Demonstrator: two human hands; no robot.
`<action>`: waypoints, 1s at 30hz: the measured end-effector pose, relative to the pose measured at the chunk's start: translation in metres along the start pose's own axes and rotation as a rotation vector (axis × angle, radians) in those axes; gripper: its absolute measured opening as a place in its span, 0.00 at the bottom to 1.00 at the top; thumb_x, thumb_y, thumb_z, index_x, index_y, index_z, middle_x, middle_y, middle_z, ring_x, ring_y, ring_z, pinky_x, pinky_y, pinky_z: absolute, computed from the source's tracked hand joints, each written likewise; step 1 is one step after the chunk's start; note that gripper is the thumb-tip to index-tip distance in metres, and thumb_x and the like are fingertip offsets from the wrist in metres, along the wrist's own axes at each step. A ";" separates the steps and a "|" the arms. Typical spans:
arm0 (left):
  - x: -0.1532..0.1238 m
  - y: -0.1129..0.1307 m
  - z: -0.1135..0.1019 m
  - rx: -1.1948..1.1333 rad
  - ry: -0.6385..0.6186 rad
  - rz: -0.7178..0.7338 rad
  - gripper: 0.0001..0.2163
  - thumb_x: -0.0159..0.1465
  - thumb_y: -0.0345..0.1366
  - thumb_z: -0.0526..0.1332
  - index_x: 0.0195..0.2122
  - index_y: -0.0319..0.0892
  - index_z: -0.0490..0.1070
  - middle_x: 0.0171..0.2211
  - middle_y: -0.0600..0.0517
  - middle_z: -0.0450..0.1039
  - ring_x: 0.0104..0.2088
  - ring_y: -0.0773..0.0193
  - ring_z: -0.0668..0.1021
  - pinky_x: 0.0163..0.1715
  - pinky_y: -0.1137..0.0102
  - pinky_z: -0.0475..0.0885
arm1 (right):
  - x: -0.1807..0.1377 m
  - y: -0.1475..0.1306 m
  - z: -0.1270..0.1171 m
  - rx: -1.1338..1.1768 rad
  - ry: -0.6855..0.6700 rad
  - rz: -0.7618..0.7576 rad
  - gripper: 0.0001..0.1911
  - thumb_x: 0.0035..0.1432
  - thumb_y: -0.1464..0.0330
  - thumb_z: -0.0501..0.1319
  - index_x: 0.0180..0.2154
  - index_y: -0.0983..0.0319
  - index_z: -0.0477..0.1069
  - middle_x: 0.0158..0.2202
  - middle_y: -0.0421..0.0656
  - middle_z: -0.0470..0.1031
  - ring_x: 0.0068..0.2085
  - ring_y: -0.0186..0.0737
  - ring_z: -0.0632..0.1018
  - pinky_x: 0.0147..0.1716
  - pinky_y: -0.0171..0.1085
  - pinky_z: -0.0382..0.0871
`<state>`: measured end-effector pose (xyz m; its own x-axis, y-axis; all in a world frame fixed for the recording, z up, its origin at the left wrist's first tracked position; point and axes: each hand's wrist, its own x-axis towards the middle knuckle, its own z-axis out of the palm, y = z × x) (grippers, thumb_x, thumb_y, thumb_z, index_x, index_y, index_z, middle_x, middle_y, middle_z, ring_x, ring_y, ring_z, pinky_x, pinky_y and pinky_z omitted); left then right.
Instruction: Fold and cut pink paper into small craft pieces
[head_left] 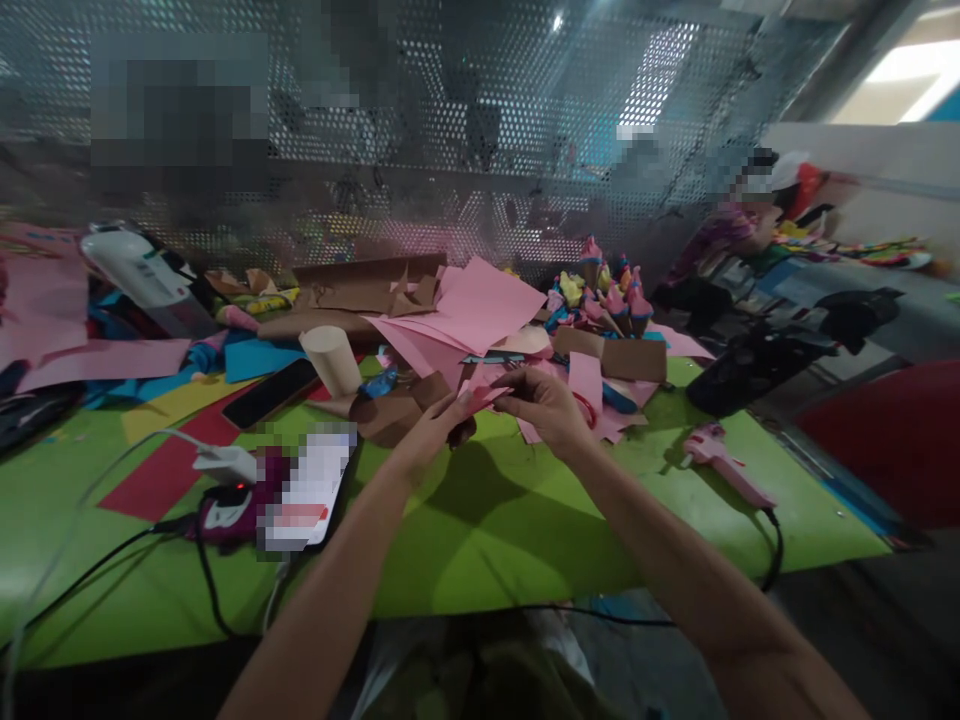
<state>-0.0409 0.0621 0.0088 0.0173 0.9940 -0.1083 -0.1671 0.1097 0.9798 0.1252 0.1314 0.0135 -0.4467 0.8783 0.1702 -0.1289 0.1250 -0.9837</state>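
While both forearms reach in over the green table (480, 580), I've got a small pink paper piece (480, 396) up off the surface, roughly mid-table, shadow falling below it. Grip: narrow on both sides. Left hand (445, 416) pinches the piece's left end, thumb on top; right hand (546, 402) has its fingertips on the right end. Exact fold of the piece: can't tell, too small and partly covered by fingers.

Just beyond my hands: a stack of pink sheets (491, 300), with brown cardboard (367, 285) behind and to its left. Near the right hand, a red loop (586, 410) beside a pink strip (585, 376); whatever the loop belongs to is mostly hidden. Pink-tipped cones (616, 302) are bunched farther back on the right.

Left of me: a cream roll (334, 362) standing tilted, a dark phone (270, 395) lying near it, and a lit phone (313, 485) touching a purple power strip (238, 518). Pink glue gun (729, 468) lies on the right, well apart from my hands, cable running off the table edge.
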 end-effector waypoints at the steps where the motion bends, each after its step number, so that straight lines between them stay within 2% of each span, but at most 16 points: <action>1: 0.000 0.000 0.001 0.032 0.012 0.012 0.28 0.55 0.59 0.63 0.44 0.40 0.74 0.25 0.53 0.68 0.24 0.69 0.66 0.25 0.72 0.59 | 0.000 0.001 -0.001 -0.006 0.023 -0.002 0.19 0.39 0.60 0.74 0.34 0.61 0.74 0.32 0.40 0.77 0.33 0.36 0.77 0.37 0.38 0.73; 3: 0.000 0.000 0.002 0.127 0.053 0.062 0.27 0.54 0.54 0.67 0.51 0.43 0.72 0.34 0.50 0.74 0.33 0.64 0.72 0.31 0.71 0.64 | -0.001 0.003 -0.001 -0.010 0.062 -0.010 0.18 0.38 0.61 0.74 0.32 0.61 0.74 0.31 0.40 0.77 0.33 0.36 0.76 0.36 0.37 0.72; 5: 0.000 0.001 0.002 0.245 0.100 0.133 0.26 0.54 0.48 0.68 0.53 0.45 0.71 0.45 0.47 0.76 0.43 0.59 0.74 0.40 0.69 0.67 | -0.002 0.004 -0.001 -0.010 0.089 -0.017 0.17 0.38 0.62 0.73 0.31 0.61 0.73 0.30 0.39 0.76 0.32 0.35 0.75 0.35 0.36 0.71; 7: 0.001 0.000 0.001 0.334 0.128 0.173 0.23 0.57 0.47 0.66 0.52 0.45 0.71 0.48 0.47 0.75 0.47 0.57 0.73 0.45 0.67 0.67 | -0.003 0.005 -0.001 -0.010 0.098 -0.012 0.16 0.39 0.64 0.72 0.31 0.61 0.73 0.29 0.39 0.75 0.32 0.35 0.75 0.34 0.36 0.70; 9: 0.003 -0.003 -0.001 0.368 0.150 0.166 0.19 0.60 0.49 0.62 0.47 0.43 0.73 0.43 0.47 0.76 0.42 0.58 0.74 0.44 0.66 0.67 | -0.003 0.005 -0.001 -0.011 0.103 -0.001 0.15 0.39 0.64 0.71 0.31 0.61 0.72 0.29 0.39 0.75 0.31 0.35 0.74 0.34 0.36 0.69; 12: 0.005 -0.009 -0.006 0.316 0.223 0.141 0.20 0.62 0.54 0.57 0.36 0.41 0.74 0.30 0.48 0.74 0.35 0.59 0.73 0.37 0.68 0.67 | -0.004 0.007 -0.001 -0.028 0.086 0.012 0.15 0.40 0.65 0.70 0.31 0.61 0.71 0.29 0.39 0.73 0.31 0.35 0.74 0.33 0.36 0.68; 17: 0.006 -0.008 -0.008 0.287 0.323 0.182 0.18 0.61 0.54 0.59 0.30 0.41 0.72 0.28 0.50 0.72 0.33 0.60 0.72 0.35 0.68 0.65 | -0.007 0.003 0.000 -0.136 -0.010 -0.009 0.14 0.43 0.66 0.67 0.34 0.60 0.68 0.30 0.38 0.70 0.31 0.33 0.71 0.33 0.35 0.66; 22: 0.003 -0.001 -0.001 0.463 0.192 0.225 0.16 0.63 0.49 0.58 0.28 0.41 0.71 0.31 0.49 0.74 0.36 0.59 0.72 0.41 0.67 0.65 | -0.009 0.000 0.001 -0.099 -0.060 0.015 0.22 0.46 0.63 0.68 0.44 0.59 0.68 0.36 0.41 0.71 0.37 0.36 0.72 0.37 0.36 0.68; 24: 0.002 -0.001 0.001 0.467 0.150 0.226 0.16 0.63 0.48 0.57 0.27 0.41 0.71 0.30 0.49 0.74 0.36 0.60 0.72 0.41 0.67 0.66 | -0.008 0.003 0.001 -0.109 -0.074 0.031 0.20 0.46 0.60 0.68 0.41 0.60 0.70 0.34 0.40 0.72 0.36 0.36 0.72 0.37 0.37 0.67; 26: 0.002 -0.002 0.002 0.425 0.139 0.204 0.16 0.62 0.50 0.58 0.27 0.42 0.71 0.29 0.50 0.72 0.34 0.61 0.72 0.38 0.69 0.66 | -0.005 0.007 0.000 -0.128 -0.052 0.046 0.17 0.44 0.58 0.69 0.34 0.61 0.71 0.31 0.39 0.71 0.33 0.36 0.71 0.34 0.36 0.66; 30: 0.003 -0.002 0.001 0.360 0.103 0.153 0.16 0.60 0.51 0.60 0.29 0.42 0.69 0.25 0.54 0.66 0.28 0.66 0.68 0.29 0.72 0.63 | -0.003 0.009 -0.001 -0.060 0.037 0.080 0.20 0.40 0.55 0.71 0.27 0.61 0.68 0.26 0.37 0.68 0.29 0.33 0.68 0.30 0.34 0.62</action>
<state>-0.0397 0.0647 0.0065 -0.0831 0.9955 0.0447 0.1966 -0.0276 0.9801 0.1265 0.1302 0.0044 -0.4207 0.9028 0.0893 -0.0398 0.0800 -0.9960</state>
